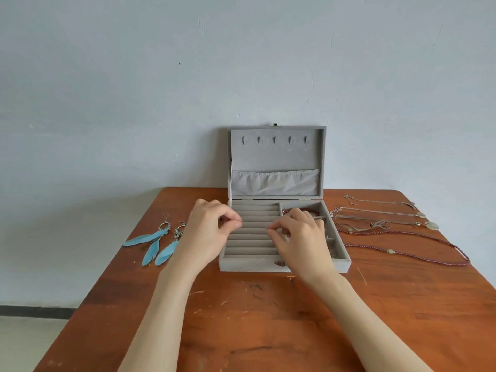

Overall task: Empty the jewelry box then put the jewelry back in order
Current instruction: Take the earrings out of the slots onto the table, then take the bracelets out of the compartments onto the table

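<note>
The grey velvet jewelry box (252, 264) stands open on the table, its lid (276, 157) upright against the wall. Its ring rolls (255, 226) look bare. A red bead bracelet (308, 210) lies in the back right compartment. My left hand (209, 232) hovers over the box's left edge with thumb and fingertips pinched together. My right hand (300, 237) is over the middle of the box, thumb and forefinger pinched just above the ring rolls. I see nothing between either hand's fingertips; any small piece there is too small to make out.
Two blue feather earrings (158, 242) lie left of the box. Several necklaces (389, 224), among them a long dark red bead strand (418, 255), are laid out to the right. The wooden table (255, 318) ends at a pale wall behind the box.
</note>
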